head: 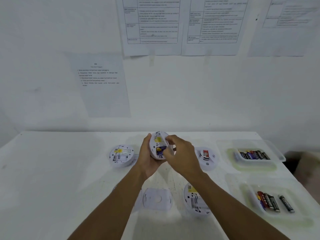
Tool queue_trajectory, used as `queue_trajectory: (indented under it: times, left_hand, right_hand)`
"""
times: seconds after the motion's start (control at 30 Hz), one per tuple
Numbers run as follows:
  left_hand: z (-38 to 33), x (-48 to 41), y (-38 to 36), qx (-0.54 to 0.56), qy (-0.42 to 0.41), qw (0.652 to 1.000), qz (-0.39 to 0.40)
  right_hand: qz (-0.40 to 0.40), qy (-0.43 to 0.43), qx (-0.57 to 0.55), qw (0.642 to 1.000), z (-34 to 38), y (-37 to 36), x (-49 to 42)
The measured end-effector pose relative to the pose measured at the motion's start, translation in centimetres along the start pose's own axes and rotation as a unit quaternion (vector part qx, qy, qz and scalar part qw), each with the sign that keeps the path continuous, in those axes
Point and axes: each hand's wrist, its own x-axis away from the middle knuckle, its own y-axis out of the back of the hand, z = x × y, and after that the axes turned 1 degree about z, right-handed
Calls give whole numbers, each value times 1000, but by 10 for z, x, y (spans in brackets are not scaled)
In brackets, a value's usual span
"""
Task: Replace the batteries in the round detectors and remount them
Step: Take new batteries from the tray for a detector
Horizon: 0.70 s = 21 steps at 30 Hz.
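White table (52,179): scuffed, carrying battery trays (277,153).
Wall (190,94): white, printed sheets (102,84) taped up.
Left hand (147,160): clasps detector (156,141).
Right hand (183,155): curled at battery (160,151); grasp unclear.

cam: just one, head-worn wide-angle | aim: looks forward and a bit down across the white table (52,170), wall (173,101) filling the upper half of the frame | range: pretty close, left hand (149,158) and right hand (181,153) sit just below mid-frame, forearms entering from the bottom edge
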Motion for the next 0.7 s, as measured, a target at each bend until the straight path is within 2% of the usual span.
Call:
queue_trajectory:
  times: [0.13, 0.2, 0.3, 0.43, 0.57, 0.7]
  left_hand:
    - [-11, -2, 16, 51, 7, 999, -15]
    - [-16, -3, 24, 56, 18, 998, -19]
    - [-22, -4, 32, 55, 24, 998, -25]
    - [-26, -4, 37, 54, 21, 998, -28]
    - [-28, -4, 36, 48, 30, 998, -33]
    - [-29, -4, 36, 52, 31, 998, -34]
  right_hand:
    - [-47, 8, -27, 999, -22, 15, -22]
    - [-15, -3, 0, 1000, -40, 21, -30]
    - [76, -21, 71, 994, -59, 24, -32]
    - [187, -7, 189, 964, -68, 14, -31]
    - [183, -8, 251, 950, -68, 6, -31]
    - [220, -4, 274, 936, -71, 4, -26]
